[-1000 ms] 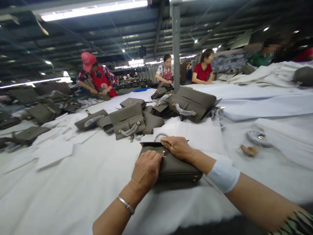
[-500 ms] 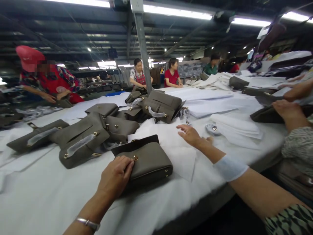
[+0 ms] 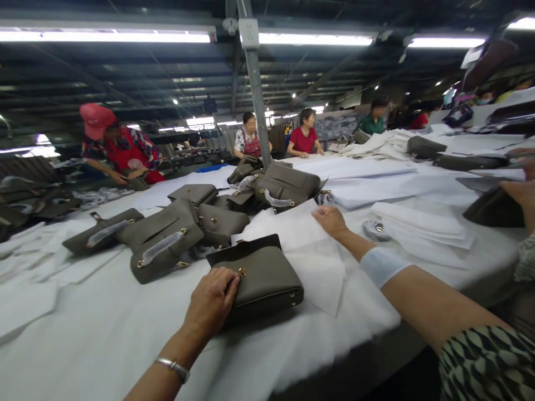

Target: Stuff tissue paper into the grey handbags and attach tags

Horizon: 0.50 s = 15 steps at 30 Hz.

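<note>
My left hand, with a silver bracelet at the wrist, is closed on the edge of a grey-brown handbag. That bag lies on the white-covered table with its flap folded back and a gold clasp showing. Beyond the bag, my right hand pinches the far corner of a thin white sheet of paper. Part of the sheet lies behind the bag. Just past my right fingers rests a plastic-wrapped metal fitting.
Several similar handbags with wrapped handles are heaped ahead and left. White sheets and a wrapped strap lie to the right. A metal post rises behind the heap. Co-workers stand around the table; one handles a dark bag at right.
My right hand, earlier spread above the sheet, has closed on its corner and lifted it slightly. My left hand stays on the handbag. The view has shifted, moving the scene rightward.
</note>
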### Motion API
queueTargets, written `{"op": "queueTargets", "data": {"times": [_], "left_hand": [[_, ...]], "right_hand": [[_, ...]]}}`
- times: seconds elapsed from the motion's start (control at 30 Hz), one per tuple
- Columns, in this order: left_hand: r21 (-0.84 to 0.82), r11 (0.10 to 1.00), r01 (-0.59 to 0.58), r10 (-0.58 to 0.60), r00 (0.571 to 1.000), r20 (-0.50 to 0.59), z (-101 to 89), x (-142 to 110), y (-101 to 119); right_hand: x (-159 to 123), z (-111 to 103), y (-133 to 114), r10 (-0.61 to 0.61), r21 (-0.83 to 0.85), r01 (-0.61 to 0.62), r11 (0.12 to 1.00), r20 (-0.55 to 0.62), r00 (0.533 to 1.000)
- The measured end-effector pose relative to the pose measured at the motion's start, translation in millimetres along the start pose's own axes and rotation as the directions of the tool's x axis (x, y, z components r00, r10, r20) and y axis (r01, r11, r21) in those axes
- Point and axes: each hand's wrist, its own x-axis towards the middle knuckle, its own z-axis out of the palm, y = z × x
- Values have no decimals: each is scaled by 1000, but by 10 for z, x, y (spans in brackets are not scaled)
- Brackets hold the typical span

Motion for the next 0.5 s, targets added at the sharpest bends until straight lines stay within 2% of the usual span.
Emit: {"op": "queueTargets", "data": {"times": [0.07, 0.13, 0.17, 0.23, 0.27, 0.3, 0.33, 0.37, 0.4, 0.47, 0.5], "left_hand": [[16, 1000, 2, -2, 1000, -3, -23, 13, 27], [18, 1000, 7, -7, 1000, -14, -49, 9, 54], [8, 1000, 11, -11, 1000, -25, -59, 1, 66], [-54, 998, 30, -33, 998, -51, -72, -14, 87], [-120, 991, 52, -61, 996, -67, -77, -17, 95], [-221, 971, 87, -106, 991, -80, -86, -14, 101], [-355, 926, 126, -167, 982, -86, -104, -4, 105], [-510, 845, 157, -231, 969, -84, -136, 9, 105], [-665, 728, 166, -287, 955, -75, -186, 25, 103], [-890, 445, 98, -335, 940, -64, -345, 43, 88], [-946, 320, 44, -329, 942, -67, -450, 40, 77]], "right_hand": [[19, -224, -229, -78, -44, 74, 996, -97, 992], [-28, -449, -463, -225, -104, 207, 973, -214, 950], [-81, -549, -571, -324, -134, 298, 945, -272, 906], [-237, -707, -760, -502, -166, 477, 863, -379, 777], [-333, -763, -841, -549, -150, 543, 826, -430, 716], [-435, -805, -915, -551, -99, 584, 806, -486, 678], [-540, -835, -985, -514, -17, 603, 797, -543, 664], [-645, -855, -1055, -449, 88, 605, 792, -588, 673], [-748, -866, -1126, -371, 205, 592, 779, -611, 699], [-943, -859, -1266, -238, 424, 541, 726, -584, 776], [-1033, -840, -1331, -213, 505, 513, 694, -536, 817]]}}
